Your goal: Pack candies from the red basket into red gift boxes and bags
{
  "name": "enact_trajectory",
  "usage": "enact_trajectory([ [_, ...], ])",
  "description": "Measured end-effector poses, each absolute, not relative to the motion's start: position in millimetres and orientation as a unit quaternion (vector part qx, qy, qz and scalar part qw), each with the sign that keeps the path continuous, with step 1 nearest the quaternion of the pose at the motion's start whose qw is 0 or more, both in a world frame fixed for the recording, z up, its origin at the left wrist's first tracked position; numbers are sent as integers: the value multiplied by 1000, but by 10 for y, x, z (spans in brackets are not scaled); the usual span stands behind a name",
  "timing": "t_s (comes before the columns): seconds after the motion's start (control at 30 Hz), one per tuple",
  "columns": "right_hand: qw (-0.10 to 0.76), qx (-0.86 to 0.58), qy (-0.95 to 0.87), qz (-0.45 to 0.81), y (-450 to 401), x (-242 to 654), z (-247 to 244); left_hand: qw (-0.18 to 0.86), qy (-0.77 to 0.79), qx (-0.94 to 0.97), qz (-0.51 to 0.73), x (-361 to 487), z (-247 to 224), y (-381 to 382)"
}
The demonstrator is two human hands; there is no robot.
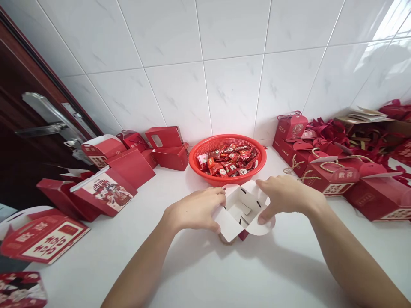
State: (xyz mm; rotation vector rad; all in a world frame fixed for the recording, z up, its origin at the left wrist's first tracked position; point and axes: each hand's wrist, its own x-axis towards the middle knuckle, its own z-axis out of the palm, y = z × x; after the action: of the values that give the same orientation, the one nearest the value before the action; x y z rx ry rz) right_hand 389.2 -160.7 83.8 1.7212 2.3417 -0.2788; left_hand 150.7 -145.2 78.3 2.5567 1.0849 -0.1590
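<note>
A small gift box (237, 205) with a white inside stands on the table in front of me, its top flaps spread outward. Dark slots show in its inner walls, and a bit of red outside shows below the near corner. My left hand (199, 209) grips the left flap between thumb and fingers. On the opposite side, my right hand (282, 196) pinches the right flap, thumb on its white face. Just behind the box is a red plastic basket (195, 164) holding many wrapped candies (229, 160).
Red cardboard boxes (111, 192) line the table's left side, beside a dark door with a metal handle (51, 117). Red boxes with rope handles (334, 173) crowd the right, near a carton of ribbons (369, 137). A white tiled wall (231, 90) rises behind.
</note>
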Motion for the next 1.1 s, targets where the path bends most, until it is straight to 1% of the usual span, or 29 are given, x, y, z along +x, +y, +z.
enact_trajectory([
  [0.1,114,585,794,-123,-1522,3876,786,168,423,887,-82,1525,782,-1453],
  [0.23,90,585,795,-133,-1511,3826,777,131,459,873,-100,1533,805,-1452],
  [0.37,64,568,810,-127,-1586,3851,861,167,446,873,-105,1474,883,-1452],
  [0.47,21,558,821,-119,-1619,3945,930,193,408,891,-44,1381,964,-1434],
  [0.57,-44,547,828,-114,-1587,4058,966,177,382,906,50,1288,1003,-1321],
  [0.63,-85,543,830,-100,-1526,4117,966,159,406,894,103,1262,983,-1149],
  [0.7,-123,544,827,-77,-1443,4153,945,152,443,875,122,1292,928,-903],
  [0.8,-185,549,814,-42,-1309,4173,878,155,438,884,46,1460,798,-487],
  [0.87,-219,543,810,-39,-1232,4174,822,170,405,898,-24,1628,699,-257],
  [0.9,-232,536,810,-44,-1197,4174,793,161,397,902,-55,1717,649,-172],
  [1.0,-271,515,810,-78,-1095,4163,704,85,413,896,-136,1949,517,-50],
  [1.1,-318,485,803,-138,-965,4121,602,9,439,881,-178,2085,428,-71],
])
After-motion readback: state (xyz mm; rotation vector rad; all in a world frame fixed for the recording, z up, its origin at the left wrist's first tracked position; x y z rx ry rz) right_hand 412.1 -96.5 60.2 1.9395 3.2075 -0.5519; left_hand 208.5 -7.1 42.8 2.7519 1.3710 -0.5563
